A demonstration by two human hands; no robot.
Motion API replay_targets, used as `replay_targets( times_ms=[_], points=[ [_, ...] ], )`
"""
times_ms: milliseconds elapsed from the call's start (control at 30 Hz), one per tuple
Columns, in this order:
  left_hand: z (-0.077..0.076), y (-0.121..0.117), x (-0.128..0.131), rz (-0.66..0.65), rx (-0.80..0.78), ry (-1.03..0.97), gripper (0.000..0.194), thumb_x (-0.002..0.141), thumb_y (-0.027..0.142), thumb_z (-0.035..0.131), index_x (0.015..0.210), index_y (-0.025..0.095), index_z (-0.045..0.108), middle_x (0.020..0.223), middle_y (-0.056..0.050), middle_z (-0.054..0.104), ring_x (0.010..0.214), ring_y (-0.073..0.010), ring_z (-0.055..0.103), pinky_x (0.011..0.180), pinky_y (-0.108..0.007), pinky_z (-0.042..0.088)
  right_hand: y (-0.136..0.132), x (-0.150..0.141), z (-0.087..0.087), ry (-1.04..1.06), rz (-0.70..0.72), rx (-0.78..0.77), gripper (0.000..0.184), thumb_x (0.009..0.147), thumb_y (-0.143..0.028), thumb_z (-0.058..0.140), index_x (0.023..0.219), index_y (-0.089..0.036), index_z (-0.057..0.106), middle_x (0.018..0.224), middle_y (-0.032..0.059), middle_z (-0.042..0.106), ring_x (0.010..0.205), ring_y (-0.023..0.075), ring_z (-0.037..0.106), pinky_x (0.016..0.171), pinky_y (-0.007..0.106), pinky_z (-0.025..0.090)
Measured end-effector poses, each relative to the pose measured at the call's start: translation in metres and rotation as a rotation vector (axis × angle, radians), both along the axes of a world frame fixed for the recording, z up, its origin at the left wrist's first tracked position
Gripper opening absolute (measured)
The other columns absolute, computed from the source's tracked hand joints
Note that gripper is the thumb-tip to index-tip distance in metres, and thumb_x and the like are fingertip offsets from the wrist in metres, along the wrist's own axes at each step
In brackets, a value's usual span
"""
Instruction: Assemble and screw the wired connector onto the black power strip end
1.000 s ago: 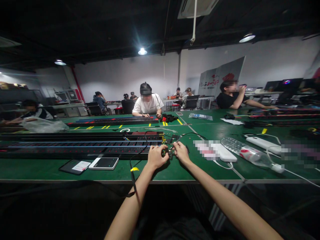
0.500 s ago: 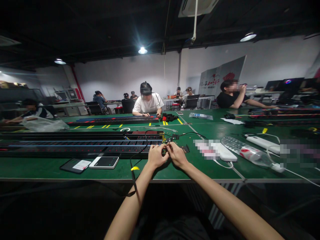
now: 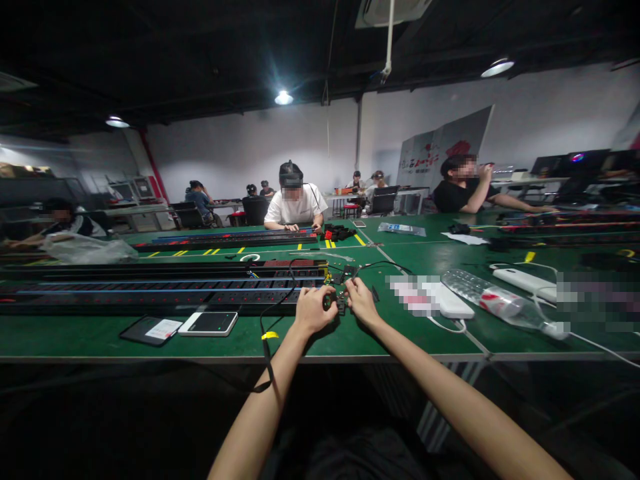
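Long black strips of sockets (image 3: 165,300) with blue edges lie across the table. At their right end my left hand (image 3: 314,311) is curled, thumb and fingers bent into a ring; what they pinch is too small to make out. Just right of it, my right hand (image 3: 362,303) has its fingers pressed together over small parts I cannot name. A small black piece (image 3: 341,307) shows between the two hands. Beyond them lies another small black part (image 3: 347,271), near a black cable (image 3: 385,263).
On the green table (image 3: 300,343) are a power bank (image 3: 209,324), a dark flat case (image 3: 145,330), a white charger (image 3: 455,300) and a plastic bottle (image 3: 500,300). A black cable (image 3: 267,350) with a yellow tag hangs over my left forearm. A co-worker (image 3: 295,200) sits opposite.
My right hand has moved slightly right, away from my left hand, opening a gap where the small black piece now shows. My left hand has stayed nearly in place.
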State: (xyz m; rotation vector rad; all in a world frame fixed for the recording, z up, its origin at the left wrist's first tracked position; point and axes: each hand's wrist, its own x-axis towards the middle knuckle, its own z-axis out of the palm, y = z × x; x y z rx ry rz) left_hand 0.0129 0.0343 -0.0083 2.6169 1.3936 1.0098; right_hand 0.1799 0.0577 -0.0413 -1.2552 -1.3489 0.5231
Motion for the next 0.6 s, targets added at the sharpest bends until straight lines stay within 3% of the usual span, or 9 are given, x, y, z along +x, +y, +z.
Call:
replay_targets(
  times_ms=[100, 200, 367, 600],
  points=[
    [0.000, 0.000, 0.000, -0.007, 0.011, -0.001, 0.028, 0.084, 0.031, 0.060, 0.111, 0.027, 0.061, 0.106, 0.000, 0.073, 0.097, -0.0222, 0.064, 0.092, -0.038, 0.038, -0.009, -0.003, 0.006, -0.154, -0.070, 0.093, 0.038, 0.096, -0.054, 0.032, 0.093, -0.023, 0.054, 0.078, 0.0051, 0.067, 0.068, 0.0212, 0.064, 0.064, 0.030, 0.046],
    [-0.001, 0.001, -0.001, -0.014, 0.025, 0.009, 0.027, 0.084, 0.031, 0.060, 0.111, 0.026, 0.061, 0.103, -0.001, 0.073, 0.095, -0.0220, 0.064, 0.091, -0.038, 0.038, -0.018, -0.008, 0.009, -0.348, -0.051, 0.181, 0.037, 0.099, -0.049, 0.030, 0.100, -0.022, 0.056, 0.095, 0.0089, 0.068, 0.085, 0.0243, 0.066, 0.072, 0.031, 0.047],
    [-0.003, 0.003, -0.001, -0.006, 0.054, 0.027, 0.027, 0.086, 0.033, 0.058, 0.111, 0.024, 0.061, 0.103, -0.003, 0.072, 0.094, -0.0227, 0.064, 0.089, -0.037, 0.038, -0.022, -0.012, 0.005, -0.562, 0.078, 0.214, 0.034, 0.101, -0.045, 0.032, 0.110, -0.024, 0.057, 0.104, 0.0080, 0.067, 0.083, 0.0224, 0.066, 0.067, 0.029, 0.045],
    [-0.003, 0.003, -0.001, -0.003, 0.058, 0.035, 0.026, 0.087, 0.033, 0.058, 0.111, 0.024, 0.061, 0.103, -0.003, 0.072, 0.093, -0.0232, 0.064, 0.087, -0.037, 0.038, -0.020, -0.011, 0.004, -0.495, 0.103, 0.219, 0.032, 0.100, -0.045, 0.036, 0.109, -0.023, 0.057, 0.104, 0.0078, 0.069, 0.084, 0.0226, 0.066, 0.071, 0.030, 0.046]
  ],
)
